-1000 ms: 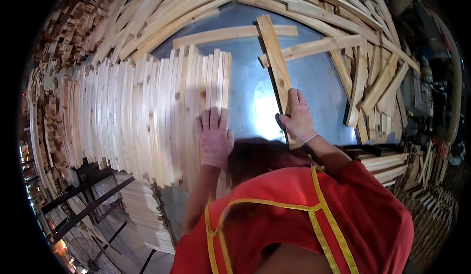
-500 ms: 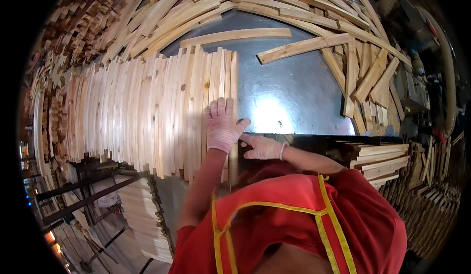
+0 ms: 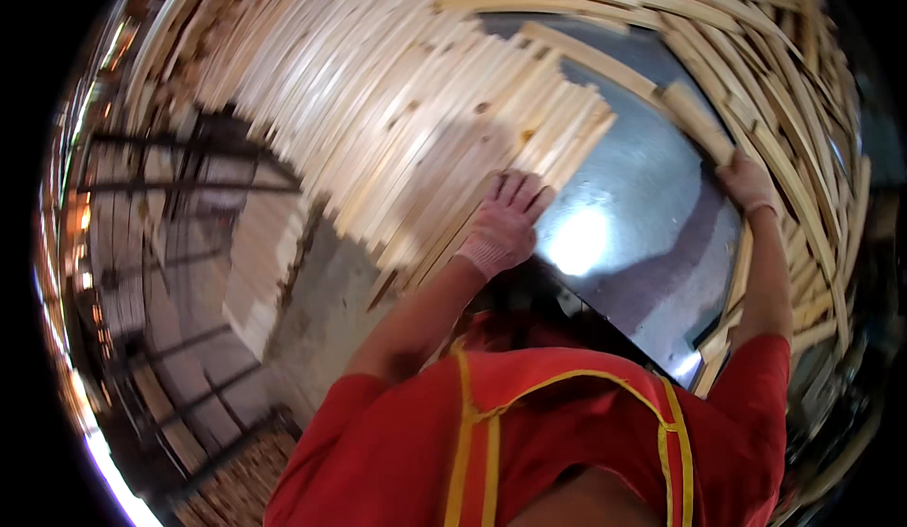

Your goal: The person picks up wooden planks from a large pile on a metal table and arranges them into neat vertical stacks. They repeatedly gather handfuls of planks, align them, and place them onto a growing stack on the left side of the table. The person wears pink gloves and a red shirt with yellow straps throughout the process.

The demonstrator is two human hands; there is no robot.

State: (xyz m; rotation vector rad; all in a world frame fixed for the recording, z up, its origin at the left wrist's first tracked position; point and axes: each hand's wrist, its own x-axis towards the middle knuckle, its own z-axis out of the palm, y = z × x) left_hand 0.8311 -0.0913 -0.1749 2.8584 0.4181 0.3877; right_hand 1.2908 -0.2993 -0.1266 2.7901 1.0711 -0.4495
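Observation:
My left hand (image 3: 506, 220), in a pale knitted glove, lies with fingers stretched out on the near part of a row of light wooden strips (image 3: 378, 121) packed side by side. My right hand (image 3: 748, 183), also gloved, reaches out to the right. Its fingers close round the near end of a short wooden strip (image 3: 697, 123) on the grey metal tabletop (image 3: 652, 187). Another strip (image 3: 590, 58) lies beyond, its end by the held one. My right fingertips are partly hidden.
Loose wooden strips (image 3: 803, 121) pile in a curve round the far and right sides of the tabletop. To the left, below the row, are a dark metal frame (image 3: 203, 187) and a stack of pale wood (image 3: 265, 272).
My right hand has moved from beside the left hand out to the far right and taken hold of a strip. The view has turned; my left hand stays on the row.

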